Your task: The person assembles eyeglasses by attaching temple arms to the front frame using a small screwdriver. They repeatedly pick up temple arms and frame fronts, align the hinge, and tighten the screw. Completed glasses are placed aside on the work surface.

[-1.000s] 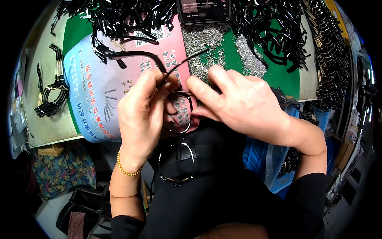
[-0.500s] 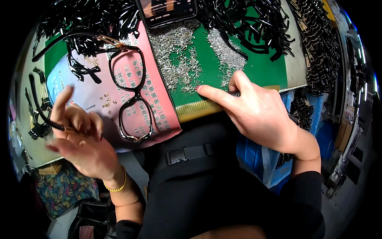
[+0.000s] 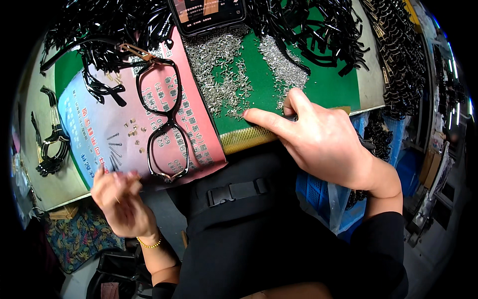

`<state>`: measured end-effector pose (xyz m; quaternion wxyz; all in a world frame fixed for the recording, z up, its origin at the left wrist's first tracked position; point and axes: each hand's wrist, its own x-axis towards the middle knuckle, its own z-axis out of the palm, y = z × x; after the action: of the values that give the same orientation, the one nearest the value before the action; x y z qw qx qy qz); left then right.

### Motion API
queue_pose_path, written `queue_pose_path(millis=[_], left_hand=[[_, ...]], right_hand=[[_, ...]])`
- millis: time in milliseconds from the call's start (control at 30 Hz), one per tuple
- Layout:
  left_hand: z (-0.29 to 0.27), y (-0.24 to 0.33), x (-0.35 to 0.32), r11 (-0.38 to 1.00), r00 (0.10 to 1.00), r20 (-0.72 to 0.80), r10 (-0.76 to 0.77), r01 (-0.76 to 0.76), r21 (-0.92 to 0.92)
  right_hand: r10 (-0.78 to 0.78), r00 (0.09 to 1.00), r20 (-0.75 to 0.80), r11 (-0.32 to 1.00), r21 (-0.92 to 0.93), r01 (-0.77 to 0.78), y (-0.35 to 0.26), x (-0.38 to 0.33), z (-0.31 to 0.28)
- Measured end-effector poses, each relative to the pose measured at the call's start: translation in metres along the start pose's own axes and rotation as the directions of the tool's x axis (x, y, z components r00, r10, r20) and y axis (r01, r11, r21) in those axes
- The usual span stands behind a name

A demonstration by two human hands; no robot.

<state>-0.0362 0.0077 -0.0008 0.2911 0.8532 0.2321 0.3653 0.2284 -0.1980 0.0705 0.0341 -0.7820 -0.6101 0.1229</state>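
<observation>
My left hand (image 3: 122,204), smeared by motion, hangs at the table's near left edge, below a pink and blue printed sheet (image 3: 201,122). Its fingers are bent; what they hold, if anything, is unclear. On that sheet lies a black glasses frame (image 3: 171,119), with a black temple with a gold-coloured hinge end (image 3: 135,51) at its far end. My right hand (image 3: 323,144) rests palm down on the green mat's near edge, index fingertip at a heap of small silver pins (image 3: 219,74). Its other fingers curl round something dark, mostly hidden.
Small gold-coloured parts (image 3: 133,130) and thin metal pins (image 3: 114,147) lie on the sheet. A second silver heap (image 3: 284,65) sits on the green mat (image 3: 333,89). Black temples (image 3: 318,35) pile up at the back, near a phone (image 3: 209,15). More frame parts (image 3: 52,144) are at left.
My left hand has moved down and right, off the sheet. The black temple at its fingers no longer shows there, and thin pins it covered are visible. My right hand has barely moved.
</observation>
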Motion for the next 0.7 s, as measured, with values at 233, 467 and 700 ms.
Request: queue_pose_path(millis=[233,467,700], left_hand=[[0.003,0.027,-0.019,0.948,0.908,0.306,0.287,-0.315,0.046],[0.029,0.023,0.005,0.976,0.941,0.260,0.216,-0.201,-0.083],[0.035,0.021,0.009,0.989,0.965,0.238,0.110,-0.083,-0.119]], right_hand=[[-0.006,1.000,0.014,1.000,-0.007,0.006,-0.002,0.001,-0.001],[-0.020,1.000,-0.022,1.000,-0.023,0.020,-0.002,0.003,0.004],[-0.030,0.999,-0.028,0.997,-0.077,0.028,-0.004,0.005,0.007]])
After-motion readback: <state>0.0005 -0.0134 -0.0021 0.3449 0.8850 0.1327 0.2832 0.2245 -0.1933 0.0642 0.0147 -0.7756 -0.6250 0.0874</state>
